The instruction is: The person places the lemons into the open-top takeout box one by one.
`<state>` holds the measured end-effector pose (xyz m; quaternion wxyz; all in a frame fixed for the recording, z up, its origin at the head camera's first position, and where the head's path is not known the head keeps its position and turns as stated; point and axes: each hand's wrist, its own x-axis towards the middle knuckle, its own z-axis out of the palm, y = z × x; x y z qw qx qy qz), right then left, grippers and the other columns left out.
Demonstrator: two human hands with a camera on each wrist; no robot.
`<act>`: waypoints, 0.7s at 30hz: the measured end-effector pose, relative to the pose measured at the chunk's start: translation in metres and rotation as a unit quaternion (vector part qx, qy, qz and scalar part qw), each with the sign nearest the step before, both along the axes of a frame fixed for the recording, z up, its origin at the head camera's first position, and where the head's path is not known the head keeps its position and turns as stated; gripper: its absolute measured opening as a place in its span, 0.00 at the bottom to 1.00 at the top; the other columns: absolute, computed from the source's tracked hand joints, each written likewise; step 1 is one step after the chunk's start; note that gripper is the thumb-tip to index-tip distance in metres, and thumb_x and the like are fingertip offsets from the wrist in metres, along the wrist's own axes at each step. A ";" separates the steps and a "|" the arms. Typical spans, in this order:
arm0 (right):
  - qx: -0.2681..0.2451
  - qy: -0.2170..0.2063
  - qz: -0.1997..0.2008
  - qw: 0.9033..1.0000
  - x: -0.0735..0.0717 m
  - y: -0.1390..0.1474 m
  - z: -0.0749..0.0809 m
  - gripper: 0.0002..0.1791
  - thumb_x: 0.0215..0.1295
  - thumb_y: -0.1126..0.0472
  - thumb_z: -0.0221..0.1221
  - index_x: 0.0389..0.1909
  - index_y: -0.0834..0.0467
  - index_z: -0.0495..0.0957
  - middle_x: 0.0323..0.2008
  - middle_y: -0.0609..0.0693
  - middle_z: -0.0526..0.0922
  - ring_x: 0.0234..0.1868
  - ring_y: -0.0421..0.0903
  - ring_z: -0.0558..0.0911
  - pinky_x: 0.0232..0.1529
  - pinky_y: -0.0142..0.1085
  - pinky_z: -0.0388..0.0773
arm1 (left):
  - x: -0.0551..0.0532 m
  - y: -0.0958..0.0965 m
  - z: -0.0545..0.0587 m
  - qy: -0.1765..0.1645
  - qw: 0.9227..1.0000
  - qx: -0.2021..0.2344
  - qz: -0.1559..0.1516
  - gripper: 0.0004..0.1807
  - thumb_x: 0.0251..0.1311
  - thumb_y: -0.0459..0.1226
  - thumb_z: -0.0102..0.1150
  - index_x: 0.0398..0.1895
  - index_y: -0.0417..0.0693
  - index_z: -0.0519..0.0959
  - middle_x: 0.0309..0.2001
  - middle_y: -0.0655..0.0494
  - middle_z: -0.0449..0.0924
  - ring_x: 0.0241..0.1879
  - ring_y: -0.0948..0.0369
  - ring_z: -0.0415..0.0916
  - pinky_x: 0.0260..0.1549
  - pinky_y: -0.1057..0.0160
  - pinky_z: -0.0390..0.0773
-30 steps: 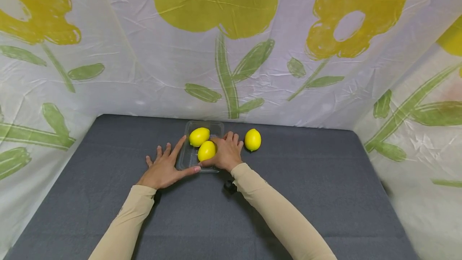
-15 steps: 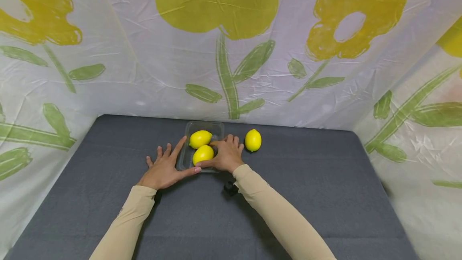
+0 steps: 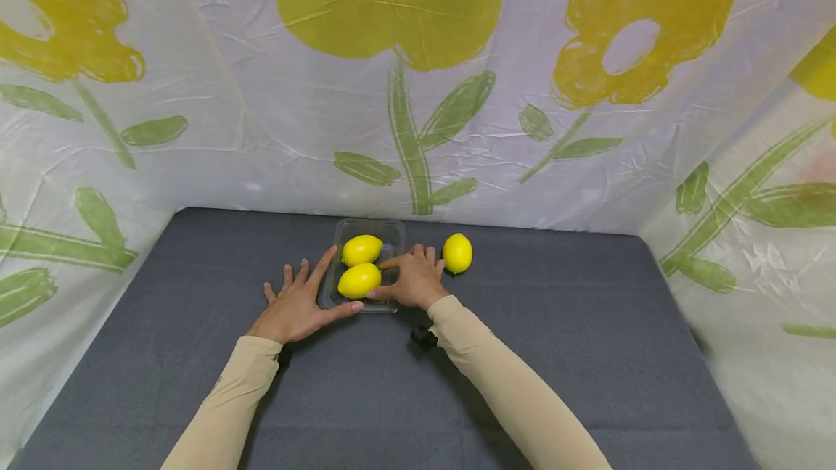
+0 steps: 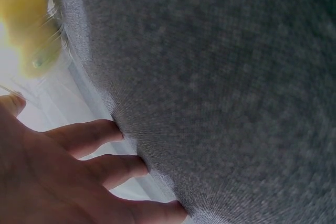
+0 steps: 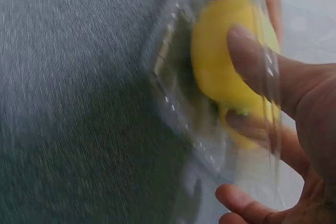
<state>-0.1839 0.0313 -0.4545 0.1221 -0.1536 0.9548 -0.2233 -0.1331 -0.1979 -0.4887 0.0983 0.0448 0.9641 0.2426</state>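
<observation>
A clear plastic tray (image 3: 387,232) holds two lemons, a far lemon (image 3: 362,250) and a near lemon (image 3: 359,281), lying one behind the other. My left hand (image 3: 295,308) is spread wide, its index fingertip at the tray's left rim and its thumb along the near edge. Over the tray's right side is my right hand (image 3: 416,279), with thumb and index finger apart at the right end of the near lemon. In the right wrist view the thumb (image 5: 252,59) overlaps a lemon (image 5: 220,40) through the clear plastic. A third lemon (image 3: 458,252) lies outside, just right of the right hand.
A dark grey cloth (image 3: 562,354) covers the table. Behind and beside it hangs a white sheet (image 3: 274,114) printed with yellow flowers. A small black device (image 3: 424,337) sits under the right wrist.
The near lemon has shifted left and turned to lie lengthwise across the tray. My right hand has drawn slightly to the right, away from that lemon. The left hand has stayed put.
</observation>
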 end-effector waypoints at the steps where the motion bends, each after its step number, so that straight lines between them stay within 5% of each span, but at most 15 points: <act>1: -0.002 0.002 0.001 1.000 0.001 -0.001 -0.001 0.34 0.52 0.36 0.74 0.60 0.45 0.84 0.51 0.59 0.73 0.48 0.55 0.65 0.44 0.50 0.58 | 0.000 0.000 0.000 -0.001 1.000 0.001 0.000 0.64 0.52 0.77 0.55 0.83 0.69 0.33 0.76 0.22 0.41 0.72 0.21 0.32 0.56 0.14 0.32; 12: -0.020 0.015 0.002 1.000 0.004 0.000 -0.002 0.37 0.52 0.36 0.74 0.63 0.45 0.81 0.53 0.59 0.73 0.47 0.54 0.64 0.43 0.48 0.57 | 0.001 0.000 -0.002 -0.004 1.000 0.004 0.001 0.63 0.52 0.77 0.54 0.83 0.70 0.32 0.76 0.22 0.41 0.72 0.22 0.32 0.56 0.15 0.32; 21: -0.064 0.076 0.006 0.995 0.004 0.018 0.007 0.38 0.50 0.37 0.76 0.63 0.46 0.82 0.50 0.57 0.71 0.49 0.54 0.64 0.46 0.50 0.59 | 0.000 -0.001 0.000 -0.006 1.000 0.001 -0.001 0.64 0.52 0.77 0.54 0.83 0.70 0.32 0.76 0.22 0.40 0.72 0.22 0.31 0.56 0.15 0.32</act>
